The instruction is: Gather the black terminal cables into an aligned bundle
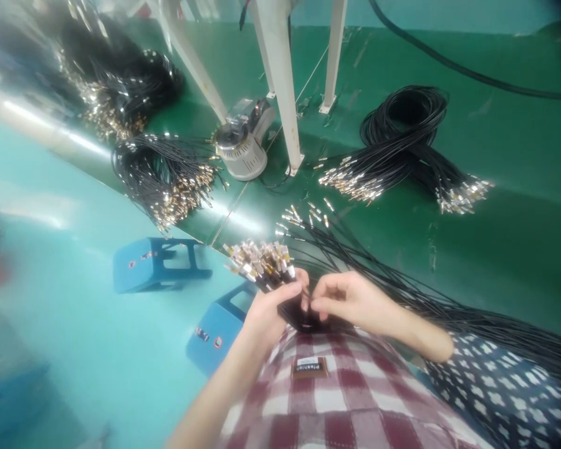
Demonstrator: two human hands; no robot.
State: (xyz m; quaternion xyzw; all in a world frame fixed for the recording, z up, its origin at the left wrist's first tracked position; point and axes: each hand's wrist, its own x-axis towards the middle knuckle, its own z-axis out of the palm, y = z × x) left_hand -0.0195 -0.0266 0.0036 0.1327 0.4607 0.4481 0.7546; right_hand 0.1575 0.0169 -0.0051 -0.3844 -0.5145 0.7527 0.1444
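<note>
My left hand (273, 305) is wrapped round a thick bundle of black cables (290, 308), close to my checked apron. Metal connector ends (262, 259) fan out above the thumb of that hand. Thumb and fingers of my right hand (343, 296) are pinched together just right of the bundle; what lies between the fingertips is too small and dark to make out. Behind the right hand, loose black cables (378, 268) run across the green bench (514, 262), their tips pointing up and left.
A coiled cable bundle (402, 137) lies at the back right. More bundles (163, 181) are heaped at the left. A round grey-white machine (240, 146) stands by white metal legs (280, 81). Two blue stools (135, 265) are on the floor beyond the bench edge.
</note>
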